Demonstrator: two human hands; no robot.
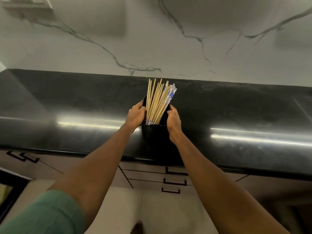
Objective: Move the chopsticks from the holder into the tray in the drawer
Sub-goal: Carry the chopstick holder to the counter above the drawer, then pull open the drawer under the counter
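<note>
A black holder point(154, 132) stands on the dark countertop point(236, 112), near its front edge. Several chopsticks point(157, 102) lean in it, most of plain bamboo, a few white with blue patterns. My left hand point(135, 115) grips the holder's left side. My right hand point(173, 123) grips its right side. Both hands touch the holder only, not the chopsticks. The drawers point(173, 180) below the counter are shut, so no tray is in view.
A marble-patterned wall point(152, 39) rises behind the counter. Cabinet fronts with black handles point(23, 157) run under the counter on the left and in the middle. Pale floor tiles point(152, 208) lie below me.
</note>
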